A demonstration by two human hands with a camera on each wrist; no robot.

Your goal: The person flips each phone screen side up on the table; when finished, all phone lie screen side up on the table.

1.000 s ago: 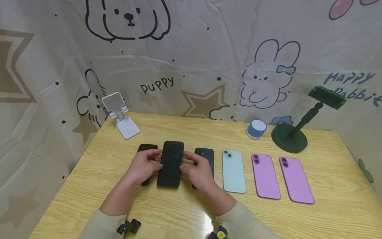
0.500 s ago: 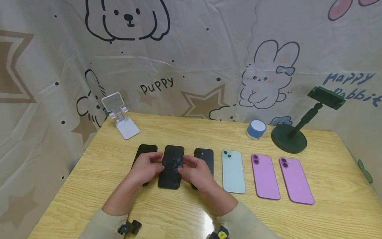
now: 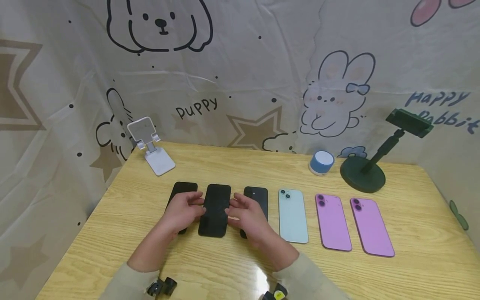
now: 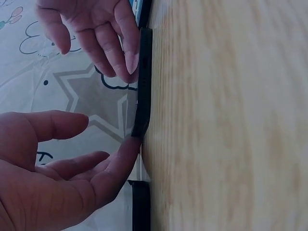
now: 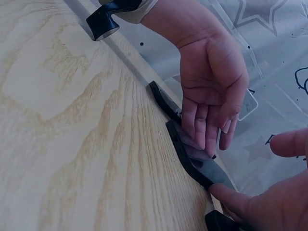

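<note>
A black smartphone (image 3: 215,210) lies flat on the wooden table, screen up, between my two hands. My left hand (image 3: 181,211) is at its left edge, fingers loosely bent; the left wrist view shows a fingertip touching the phone's edge and the thumb held apart. On the other side my right hand (image 3: 250,216) has relaxed, spread fingers, with a fingertip at the edge in the right wrist view. Neither hand grips the phone. Another black phone (image 3: 184,187) is partly hidden under my left hand, and a dark phone (image 3: 259,194) with a camera lens is partly behind my right.
Rightward in the row lie a mint-green phone (image 3: 293,216) and two pink phones (image 3: 333,223), backs up. A white phone stand (image 3: 159,161) stands at the back left. Toward the back right are a blue-and-white round object (image 3: 321,162) and a dark green stand (image 3: 363,174).
The held phone came down and toward me onto the table, level with the row. Both hands then loosened, and the right fingers spread away from its edge.
</note>
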